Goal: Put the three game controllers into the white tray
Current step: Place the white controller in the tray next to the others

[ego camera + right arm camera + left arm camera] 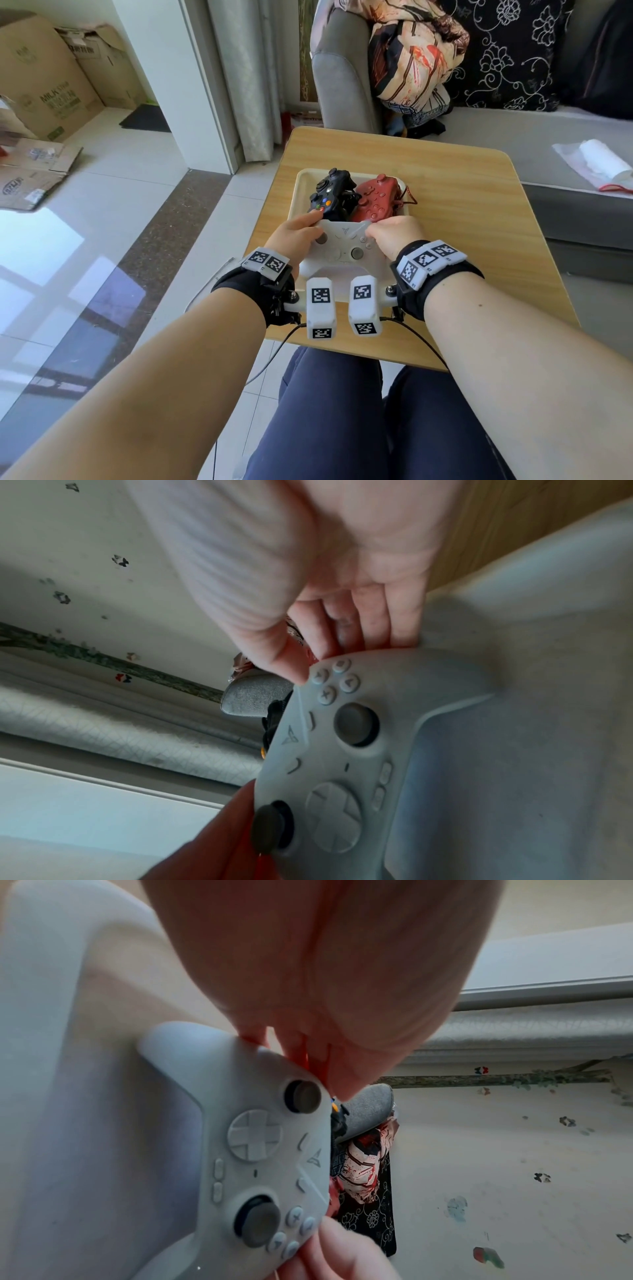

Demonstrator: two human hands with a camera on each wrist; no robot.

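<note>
Beyond the hands: black controller [329,193] and red controller [376,199] lie side by side in the white tray [300,186], black ahead of the left hand, red ahead of the right. They fill the tray's far part and sit right against the far edge of the white controller [342,246]. A red cord [409,198] trails over the tray rim past the right hand.

Tray rests on the wooden bench [479,212]. Grey sofa [342,75] with patterned cushions [507,51] further off; cardboard boxes [44,78] on the floor far out to the left.

Writing: one box reads "MILK"; the rest is too small. White controller carries a small triangular logo between the hands; black one has coloured face buttons.

Left hand [296,236] grips the white controller's left side, fingers curled over its far edge, fingertip near the black controller's buttons. Right hand [394,236] grips the right side, thumb beside the face buttons. The white controller is held between both hands over the tray's near part; whether it touches the tray floor cannot be told.
</note>
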